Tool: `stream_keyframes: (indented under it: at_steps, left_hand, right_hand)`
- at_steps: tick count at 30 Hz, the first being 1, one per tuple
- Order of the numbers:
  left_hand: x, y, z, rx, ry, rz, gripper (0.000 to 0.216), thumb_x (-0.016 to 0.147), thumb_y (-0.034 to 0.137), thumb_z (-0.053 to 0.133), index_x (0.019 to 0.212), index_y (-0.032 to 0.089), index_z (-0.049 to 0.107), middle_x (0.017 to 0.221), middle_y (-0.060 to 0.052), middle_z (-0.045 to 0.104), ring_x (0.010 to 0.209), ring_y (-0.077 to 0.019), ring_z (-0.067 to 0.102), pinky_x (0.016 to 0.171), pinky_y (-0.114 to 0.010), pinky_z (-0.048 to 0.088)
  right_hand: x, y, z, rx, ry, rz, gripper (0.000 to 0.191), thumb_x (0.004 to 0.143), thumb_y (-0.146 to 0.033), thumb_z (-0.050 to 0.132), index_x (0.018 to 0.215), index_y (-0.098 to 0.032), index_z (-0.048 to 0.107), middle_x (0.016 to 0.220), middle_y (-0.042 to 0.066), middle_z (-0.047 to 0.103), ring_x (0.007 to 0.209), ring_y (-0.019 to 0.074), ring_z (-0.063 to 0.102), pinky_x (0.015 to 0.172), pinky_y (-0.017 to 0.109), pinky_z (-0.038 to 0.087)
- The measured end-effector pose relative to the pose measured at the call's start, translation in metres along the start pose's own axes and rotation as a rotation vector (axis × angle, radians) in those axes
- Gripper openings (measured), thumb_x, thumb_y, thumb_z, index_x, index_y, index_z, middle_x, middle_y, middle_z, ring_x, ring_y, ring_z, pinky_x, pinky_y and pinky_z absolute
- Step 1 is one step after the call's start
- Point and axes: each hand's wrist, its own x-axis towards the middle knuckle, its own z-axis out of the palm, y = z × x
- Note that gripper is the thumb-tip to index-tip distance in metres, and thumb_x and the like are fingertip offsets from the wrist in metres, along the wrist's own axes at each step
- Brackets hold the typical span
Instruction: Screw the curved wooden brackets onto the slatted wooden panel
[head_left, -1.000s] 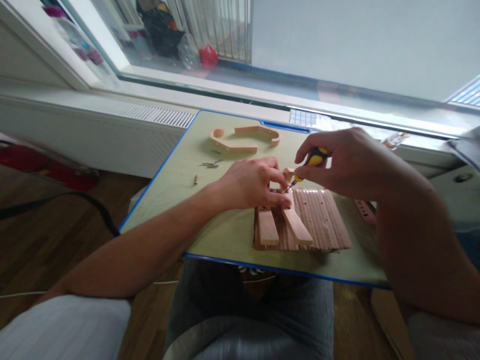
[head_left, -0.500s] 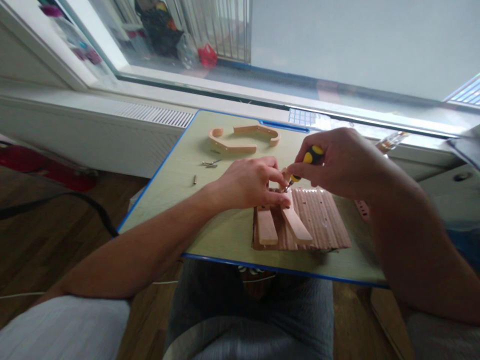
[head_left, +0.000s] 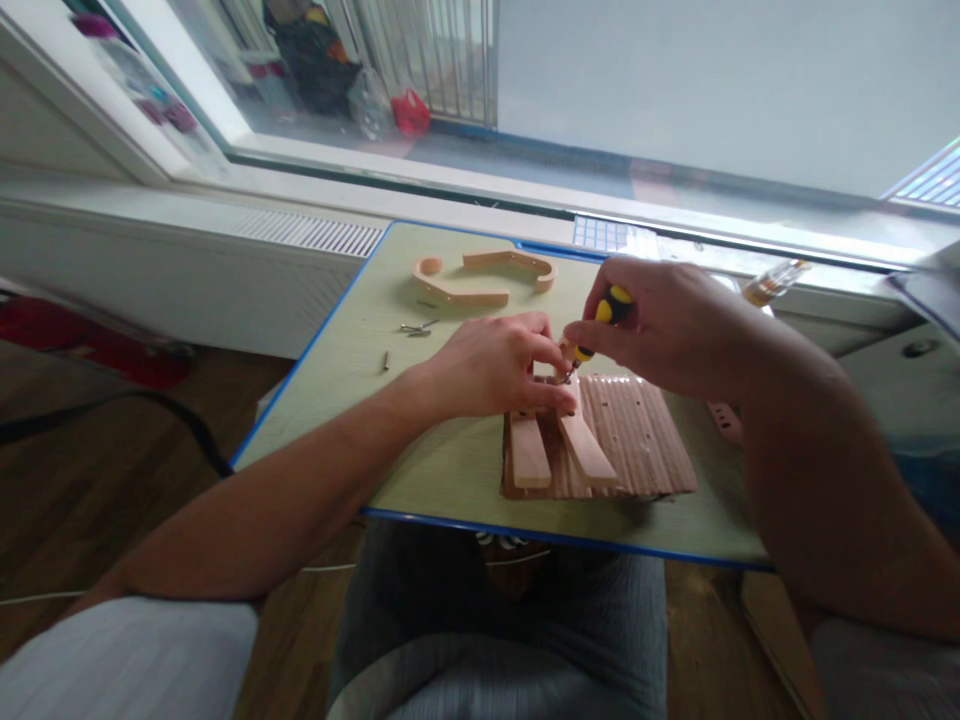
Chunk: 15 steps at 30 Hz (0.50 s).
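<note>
My right hand (head_left: 660,312) is closed around the yellow and black handle of a screwdriver (head_left: 615,304). Its shaft slants down to the left, and the tip meets a small metal part by my left fingertips. My left hand (head_left: 487,366) pinches around a flat wooden piece (head_left: 589,455) at that spot, pressing it to corrugated cardboard (head_left: 649,445). A second wooden piece (head_left: 531,455) lies alongside on the left, its far end under my left hand. My fingers partly hide the screw point.
Two hook-shaped wooden pieces, one nearer (head_left: 476,298) and one farther (head_left: 517,258), lie at the back of the table (head_left: 337,400). Several loose screws (head_left: 417,329) and a single one (head_left: 387,361) lie left of my hand. Behind stand a radiator (head_left: 187,260) and a window.
The right hand and screwdriver have shifted slightly, with the handle a little more to the left. The whole view has also moved a bit. The left hand keeps its hold.
</note>
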Motion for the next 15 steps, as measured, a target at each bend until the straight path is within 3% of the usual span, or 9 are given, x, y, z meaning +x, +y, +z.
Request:
stream_keyframes:
  at_steps: [3,7,15]
  left_hand:
    - [0.000,0.001,-0.001,-0.012,0.002,-0.014,0.038,0.092,0.067,0.084,0.110,0.034,0.090,0.116,-0.003,0.078,0.087,-0.0175,0.068,0.073,-0.034,0.040]
    - [0.000,0.001,-0.001,-0.017,0.016,-0.002,0.037,0.091,0.065,0.085,0.111,0.034,0.090,0.116,-0.003,0.079,0.088,-0.0178,0.069,0.074,-0.033,0.041]
    - [0.000,0.002,-0.001,0.012,0.022,-0.005,0.038,0.091,0.066,0.083,0.111,0.034,0.091,0.116,-0.004,0.079,0.088,-0.0195,0.068,0.072,-0.034,0.040]
  right_hand:
    - [-0.005,0.004,-0.004,0.036,-0.041,-0.090,0.018,0.095,-0.038,0.072,0.107,-0.025,0.071,0.093,0.005,0.073,0.074,0.0201,0.059,0.065,0.037,0.040]
    - [-0.006,0.009,-0.009,0.168,-0.088,-0.212,0.024,0.092,-0.025,0.066,0.116,-0.024,0.070,0.104,0.006,0.077,0.084,0.0219,0.067,0.074,0.038,0.049]
    - [-0.001,0.013,-0.013,0.110,-0.053,-0.178,0.040,0.084,-0.024,0.070,0.123,-0.029,0.075,0.113,0.003,0.083,0.092,0.0247,0.073,0.078,0.038,0.051]
